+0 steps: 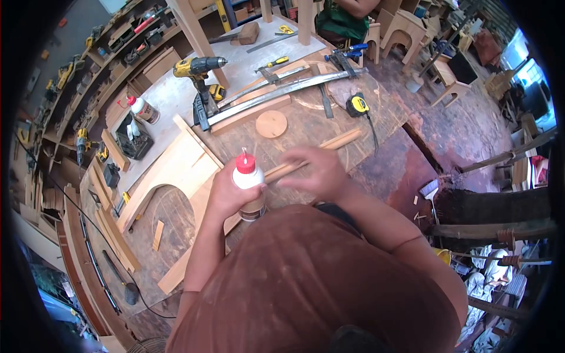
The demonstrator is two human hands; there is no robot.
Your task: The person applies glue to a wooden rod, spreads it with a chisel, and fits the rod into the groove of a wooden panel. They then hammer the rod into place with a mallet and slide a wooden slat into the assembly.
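My left hand [226,193] is wrapped round a white glue bottle [248,176] with a red cap, held upright close to my body. To its right, my right hand [318,170] is raised with fingers apart, slightly blurred, and nothing shows between them. A wooden strip [341,140] lies on the bench partly behind that hand. Beyond the bottle is a round wooden disc [271,124]. The pale wooden panel with a curved cut-out [176,167] lies left of my left hand.
Past the disc lie a long metal clamp [282,93], a yellow drill [199,67] and a tape measure [357,105]. A second glue bottle [144,110] stands at the back left. Someone in green [341,23] is at the far side.
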